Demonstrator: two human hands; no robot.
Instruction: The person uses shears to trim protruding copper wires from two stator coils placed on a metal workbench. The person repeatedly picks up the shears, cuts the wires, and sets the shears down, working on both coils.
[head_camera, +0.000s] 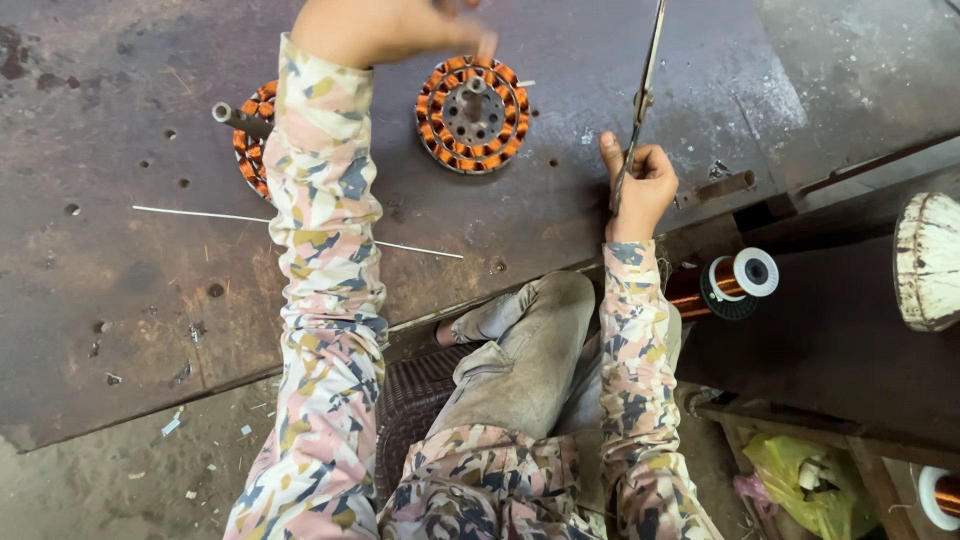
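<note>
While person sits at scarred steel workbench (120, 300), head view shows winding job mid-step. Left hand (385, 28) reaches past round stator (472, 113), fingers partly out of frame, grip cannot be told. Right hand (638, 190) fisted tight around thin metal rod (645, 90), held upright. Stator: 1 ring of glossy copper coils, grey core, lying flat mid-bench. Next move likely needs steady, careful threading. 2nd stator (255, 140) half hidden by sleeve; copper wire spool (735, 278) right.
</note>
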